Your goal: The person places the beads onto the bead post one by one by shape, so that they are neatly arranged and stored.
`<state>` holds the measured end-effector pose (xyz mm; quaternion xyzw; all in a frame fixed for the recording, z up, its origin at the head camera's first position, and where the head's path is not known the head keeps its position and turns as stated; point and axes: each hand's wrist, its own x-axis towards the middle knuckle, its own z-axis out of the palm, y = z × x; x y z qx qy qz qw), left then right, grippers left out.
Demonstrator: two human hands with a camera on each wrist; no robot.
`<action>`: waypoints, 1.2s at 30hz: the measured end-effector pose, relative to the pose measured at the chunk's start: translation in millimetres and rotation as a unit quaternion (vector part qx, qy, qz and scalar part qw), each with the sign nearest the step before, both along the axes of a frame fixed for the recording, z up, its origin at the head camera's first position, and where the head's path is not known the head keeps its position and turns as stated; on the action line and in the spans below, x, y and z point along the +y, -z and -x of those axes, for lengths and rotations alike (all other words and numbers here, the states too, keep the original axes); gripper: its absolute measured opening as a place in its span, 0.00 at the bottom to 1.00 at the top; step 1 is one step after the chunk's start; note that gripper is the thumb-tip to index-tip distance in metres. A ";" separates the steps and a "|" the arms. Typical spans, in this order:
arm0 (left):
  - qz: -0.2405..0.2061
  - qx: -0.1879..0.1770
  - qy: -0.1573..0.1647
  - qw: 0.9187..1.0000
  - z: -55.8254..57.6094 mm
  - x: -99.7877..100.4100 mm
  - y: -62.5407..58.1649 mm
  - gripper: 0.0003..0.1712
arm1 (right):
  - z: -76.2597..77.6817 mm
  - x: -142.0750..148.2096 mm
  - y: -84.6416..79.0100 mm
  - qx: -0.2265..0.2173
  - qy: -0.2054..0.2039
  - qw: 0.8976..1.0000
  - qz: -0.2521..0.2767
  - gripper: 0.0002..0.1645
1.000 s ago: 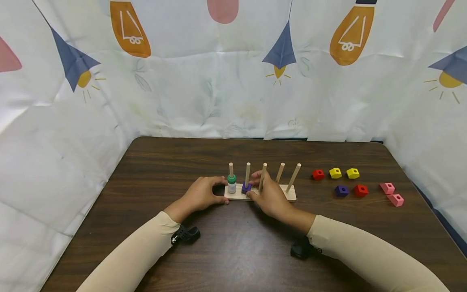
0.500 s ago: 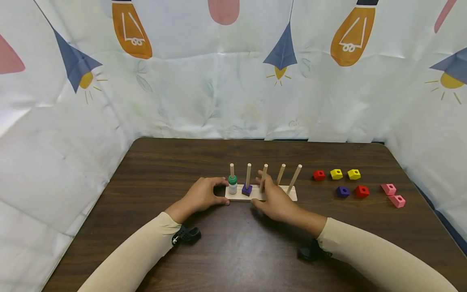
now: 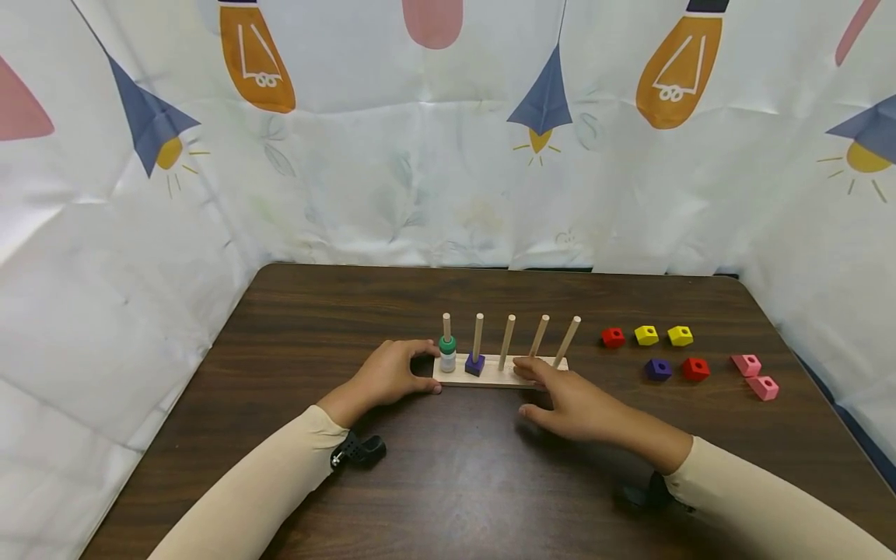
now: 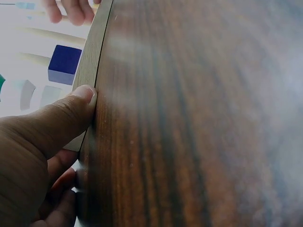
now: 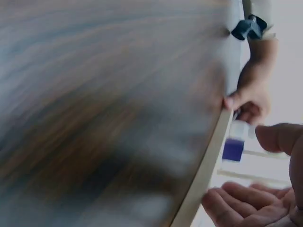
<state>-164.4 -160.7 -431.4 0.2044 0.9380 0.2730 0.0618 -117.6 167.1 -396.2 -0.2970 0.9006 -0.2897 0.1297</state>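
My left hand grips the left end of the wooden peg board; in the left wrist view its thumb presses the front edge. White beads with a green bead on top sit on the leftmost peg. At the foot of the second peg is a purple block; the other pegs hold nothing. Holding nothing, my right hand hovers by the right part of the board, thumb apart from its fingers. Whether those fingertips touch the board I cannot tell.
Loose blocks lie right of the board: red blocks, yellow blocks, a purple block and pink blocks. The brown table is backed by a patterned white cloth.
My right hand has let go of the purple block at the second peg and moved right and toward me. My left hand stays at the board's left end.
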 end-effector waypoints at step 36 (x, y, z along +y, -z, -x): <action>-0.001 0.005 0.002 1.000 -0.5 0.7 -0.3 0.32 | 14.8 172.6 -2.7 0.052 0.197 0.976 -0.079 0.32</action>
